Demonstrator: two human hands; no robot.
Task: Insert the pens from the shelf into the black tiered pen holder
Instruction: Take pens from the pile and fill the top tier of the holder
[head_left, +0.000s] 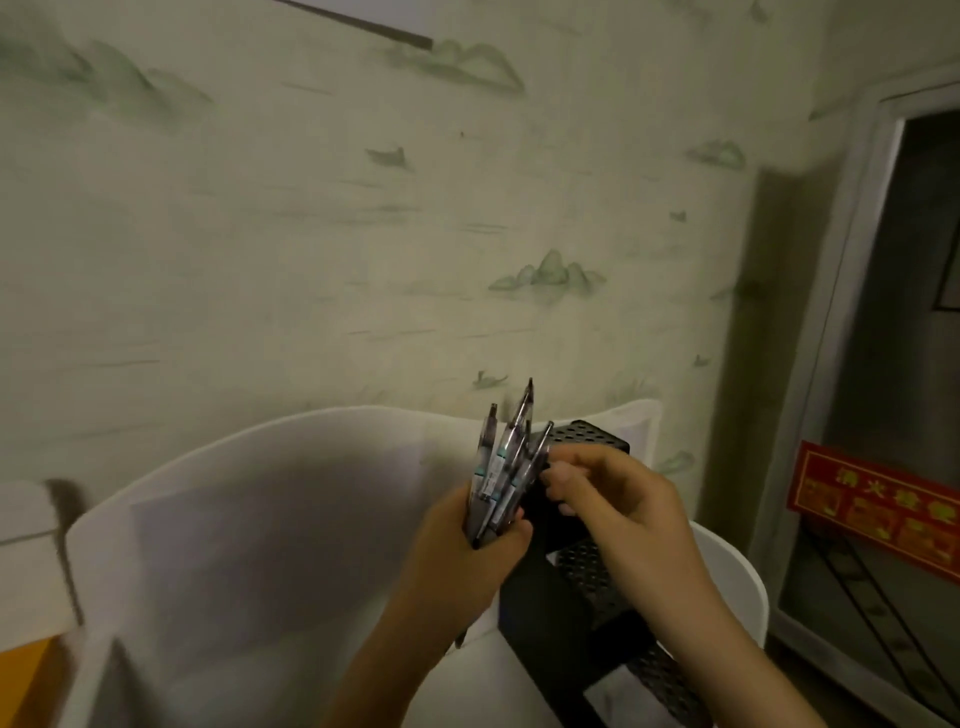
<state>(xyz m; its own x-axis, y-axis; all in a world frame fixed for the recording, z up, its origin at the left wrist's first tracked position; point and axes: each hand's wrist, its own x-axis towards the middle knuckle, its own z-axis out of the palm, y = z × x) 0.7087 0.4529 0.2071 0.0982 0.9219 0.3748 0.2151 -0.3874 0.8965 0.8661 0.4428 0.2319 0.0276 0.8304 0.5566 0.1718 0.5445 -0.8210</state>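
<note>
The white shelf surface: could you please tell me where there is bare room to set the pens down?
The white shelf surface lies bare on the left, between its curved rim and the left hand. It is crowded on the right: the black tiered pen holder stands there, with the right hand and the bunch of pens in front of it.

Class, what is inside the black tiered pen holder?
No pens show in the black perforated metal tiered pen holder; hands cover its upper compartments. The left hand grips the clear pens.
</note>
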